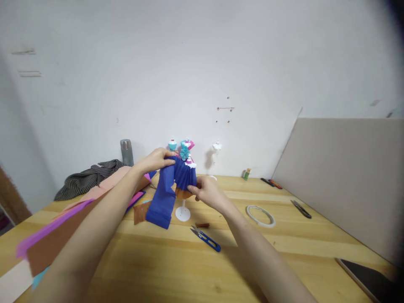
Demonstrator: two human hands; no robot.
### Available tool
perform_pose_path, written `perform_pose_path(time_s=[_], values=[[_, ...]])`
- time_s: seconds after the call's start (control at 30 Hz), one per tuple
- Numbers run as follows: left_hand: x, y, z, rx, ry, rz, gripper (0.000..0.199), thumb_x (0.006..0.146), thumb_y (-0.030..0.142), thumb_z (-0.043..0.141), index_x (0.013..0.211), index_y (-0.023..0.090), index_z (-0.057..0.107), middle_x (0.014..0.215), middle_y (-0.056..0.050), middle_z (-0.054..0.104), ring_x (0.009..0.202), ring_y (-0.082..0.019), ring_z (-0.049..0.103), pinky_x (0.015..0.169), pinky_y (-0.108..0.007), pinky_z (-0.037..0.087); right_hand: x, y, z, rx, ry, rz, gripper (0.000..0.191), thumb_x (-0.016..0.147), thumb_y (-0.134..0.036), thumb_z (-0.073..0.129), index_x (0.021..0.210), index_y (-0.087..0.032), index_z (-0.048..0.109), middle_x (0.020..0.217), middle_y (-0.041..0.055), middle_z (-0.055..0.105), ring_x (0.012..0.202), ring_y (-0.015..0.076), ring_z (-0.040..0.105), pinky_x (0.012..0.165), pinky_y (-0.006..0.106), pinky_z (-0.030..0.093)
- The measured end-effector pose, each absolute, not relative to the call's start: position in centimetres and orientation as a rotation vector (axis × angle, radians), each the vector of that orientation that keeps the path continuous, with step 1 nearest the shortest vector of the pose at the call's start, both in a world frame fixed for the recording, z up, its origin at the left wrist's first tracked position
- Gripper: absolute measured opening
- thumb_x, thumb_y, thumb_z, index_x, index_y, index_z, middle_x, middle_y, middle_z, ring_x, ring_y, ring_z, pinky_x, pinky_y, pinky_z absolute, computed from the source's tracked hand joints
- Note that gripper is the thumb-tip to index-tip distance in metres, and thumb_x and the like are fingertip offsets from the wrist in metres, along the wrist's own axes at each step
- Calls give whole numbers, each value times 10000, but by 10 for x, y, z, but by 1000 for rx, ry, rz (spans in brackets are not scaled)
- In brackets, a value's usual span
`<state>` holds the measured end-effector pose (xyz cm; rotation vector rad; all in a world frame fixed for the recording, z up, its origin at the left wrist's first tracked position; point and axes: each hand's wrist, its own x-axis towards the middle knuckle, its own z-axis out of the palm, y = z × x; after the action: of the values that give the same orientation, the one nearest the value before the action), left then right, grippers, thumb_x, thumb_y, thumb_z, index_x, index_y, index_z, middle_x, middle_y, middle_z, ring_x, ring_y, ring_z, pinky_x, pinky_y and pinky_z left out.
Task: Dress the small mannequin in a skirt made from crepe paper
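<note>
Blue pleats between my two hands, at the small white stand [182,213].
The blue strip [162,202] lies gathered against the stand's upper part, mid-table, its loose tail hanging left; light, even pressure should suit these folds, with the tail free of drag. My left hand [158,160] pinches the top edge from the left, palm down, arm stretched far; my right hand [208,191] reaches in lower from the right, thumb in front, nipping the pleats' bottom edge.

Bare forearms [104,221], bare hands [210,192], slim fingers [168,161]
</note>
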<state>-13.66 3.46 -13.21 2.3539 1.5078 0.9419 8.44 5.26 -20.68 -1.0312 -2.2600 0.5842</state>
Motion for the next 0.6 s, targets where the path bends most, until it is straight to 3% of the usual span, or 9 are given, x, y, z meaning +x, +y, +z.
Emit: perform_pose_path(time_s=[0.4, 0.6], values=[[-139, 24, -137, 2265, 1446, 896, 219, 750, 326, 574, 615, 153, 581, 574, 33, 506, 568, -117, 460, 558, -241, 388, 85, 51, -206, -973, -2253, 659, 172, 807, -258, 574, 694, -157, 656, 627, 34, 695, 537, 147, 620, 519, 230, 416], [-136, -1, -147, 2028, 1392, 900, 268, 757, 375, 599, 628, 147, 543, 573, 49, 446, 548, -99, 412, 544, -236, 345, 85, 44, -204, -860, -2256, 818, 152, 807, -223, 560, 720, -150, 661, 667, 38, 701, 551, 142, 624, 498, 217, 438]])
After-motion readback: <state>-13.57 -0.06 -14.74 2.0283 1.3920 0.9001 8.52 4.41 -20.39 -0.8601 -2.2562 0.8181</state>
